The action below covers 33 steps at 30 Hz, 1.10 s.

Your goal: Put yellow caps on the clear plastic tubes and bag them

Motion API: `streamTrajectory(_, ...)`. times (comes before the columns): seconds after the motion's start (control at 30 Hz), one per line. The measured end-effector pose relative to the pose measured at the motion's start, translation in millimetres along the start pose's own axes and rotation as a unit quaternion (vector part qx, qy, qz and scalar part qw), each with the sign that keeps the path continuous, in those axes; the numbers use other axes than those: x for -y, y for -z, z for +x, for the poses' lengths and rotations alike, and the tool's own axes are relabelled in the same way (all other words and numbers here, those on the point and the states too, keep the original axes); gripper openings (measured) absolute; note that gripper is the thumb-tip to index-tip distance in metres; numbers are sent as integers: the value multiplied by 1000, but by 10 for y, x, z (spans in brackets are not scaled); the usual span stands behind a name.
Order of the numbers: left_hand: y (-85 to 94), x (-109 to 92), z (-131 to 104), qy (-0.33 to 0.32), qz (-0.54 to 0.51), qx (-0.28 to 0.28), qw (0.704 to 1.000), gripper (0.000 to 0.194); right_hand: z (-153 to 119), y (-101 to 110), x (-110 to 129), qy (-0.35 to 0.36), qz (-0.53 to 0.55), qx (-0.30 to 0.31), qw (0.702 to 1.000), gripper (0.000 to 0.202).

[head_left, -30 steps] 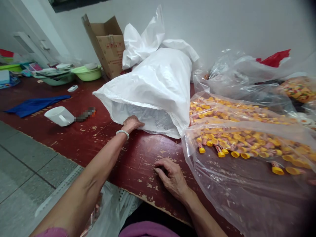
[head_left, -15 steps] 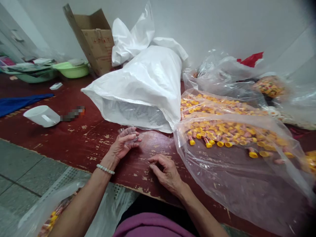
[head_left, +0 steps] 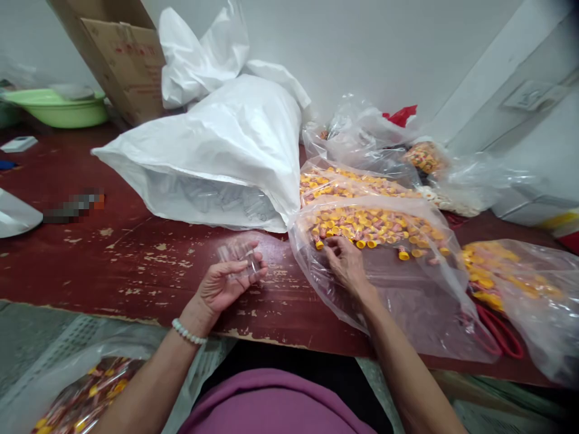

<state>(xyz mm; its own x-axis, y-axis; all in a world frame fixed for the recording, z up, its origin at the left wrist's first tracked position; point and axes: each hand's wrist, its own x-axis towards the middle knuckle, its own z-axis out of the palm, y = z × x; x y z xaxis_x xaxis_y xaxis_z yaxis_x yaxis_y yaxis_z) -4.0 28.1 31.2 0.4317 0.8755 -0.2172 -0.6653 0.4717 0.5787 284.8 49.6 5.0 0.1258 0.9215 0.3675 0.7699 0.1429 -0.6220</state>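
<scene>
My left hand (head_left: 230, 283) is closed around several clear plastic tubes (head_left: 239, 256), held above the table. A pale bead bracelet circles that wrist. My right hand (head_left: 347, 264) reaches over the mouth of a clear plastic bag (head_left: 407, 322), its thumb and fingers slightly apart. Close to those fingertips lies one of the small pieces with yellow cup-shaped ends (head_left: 319, 245) and reddish bodies. Many more such pieces are heaped deeper in the bag. A big white sack (head_left: 244, 129) lies behind my left hand, its mouth facing me with clear tubes (head_left: 221, 199) inside.
The worn red table (head_left: 149, 265) carries a white mug (head_left: 15, 214), a pixelated object (head_left: 75, 207) and a green basin (head_left: 63, 111) on the left. A cardboard box (head_left: 131, 66) stands behind. Another bag of yellow pieces (head_left: 511, 271) sits right; one more (head_left: 90, 392) is below the table.
My right hand has moved from the bare table rightward to the yellow-ended pieces in the bag. My left hand still holds the tubes, now turned more upright. The view has swung right.
</scene>
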Motion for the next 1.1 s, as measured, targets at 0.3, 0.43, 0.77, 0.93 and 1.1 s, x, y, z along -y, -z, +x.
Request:
streamTrajectory(0.3, -211, 254, -80, -99, 238, -53, 965, 40, -45, -118, 115, -39, 27, -42, 998, 26)
streamTrajectory(0.43, -306, 337, -74, -109, 278, -71, 952, 35, -325, 221, 593, 43, 168, -45, 984, 23)
streamTrajectory(0.77, -451, 449, -72, -126, 323, -8, 938, 27, -606, 321, 1021, 191, 171, 88, 962, 37)
streamTrajectory(0.93, -419, 529, -109, -119, 402, 10, 908, 28, -461, 221, 1026, 68, 253, 46, 964, 30)
streamTrajectory(1.1, -566, 628, -226, -133, 543, 69, 826, 15, -375, 36, 1133, 95, 232, -20, 968, 33)
